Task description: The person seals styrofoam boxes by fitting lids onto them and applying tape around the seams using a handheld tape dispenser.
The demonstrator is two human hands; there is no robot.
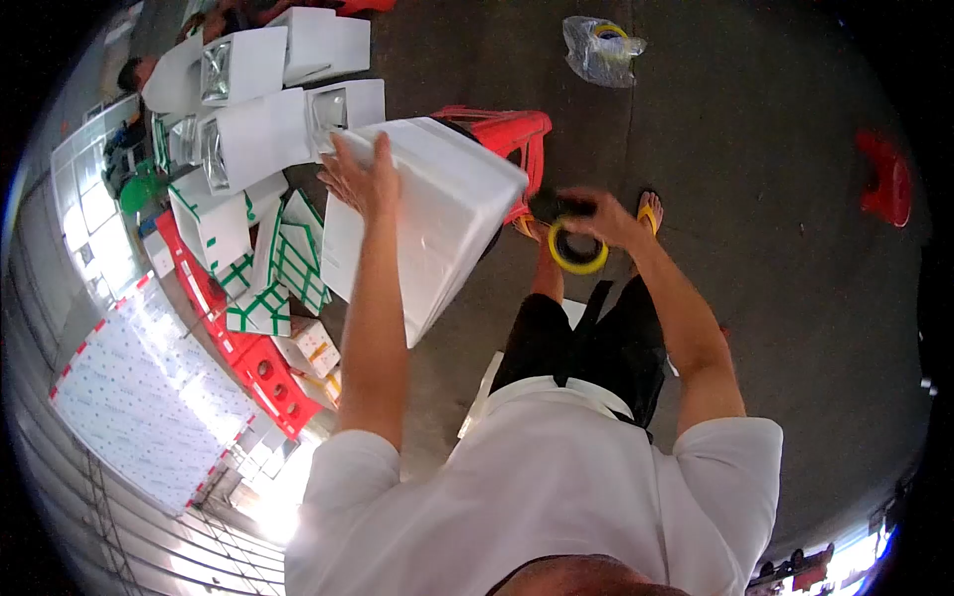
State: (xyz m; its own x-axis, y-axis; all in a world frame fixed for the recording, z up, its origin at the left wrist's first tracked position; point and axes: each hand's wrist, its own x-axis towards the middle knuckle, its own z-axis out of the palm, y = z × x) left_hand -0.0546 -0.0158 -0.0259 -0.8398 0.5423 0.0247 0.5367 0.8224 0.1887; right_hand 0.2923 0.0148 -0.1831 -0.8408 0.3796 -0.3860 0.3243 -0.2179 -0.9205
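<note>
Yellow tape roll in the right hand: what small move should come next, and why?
Probably bring the yellow tape roll across to the white box. The right hand holds the roll apart from the box, the left hand lies on the box and could steady it, and no yellow tape shows on the box's visible faces.

- White box (427,199): looks like moulded foam, smooth, with a faint sheen.
- Tape roll (581,267): yellow plastic, smooth and slightly glossy.
- Red stool (534,144): hard plastic with a soft shine.
- Clear bag (584,62): thin plastic film, crinkled and shiny.
- Stacked boxes (256,134): matt white foam, shiny film showing inside some.
- Red barrier (256,363): smooth plastic.
- Shirt (556,487): soft cloth, matt.
- Shorts (525,348): dark matt cloth.
- Floor (765,318): dull, hard, mostly even.
</note>
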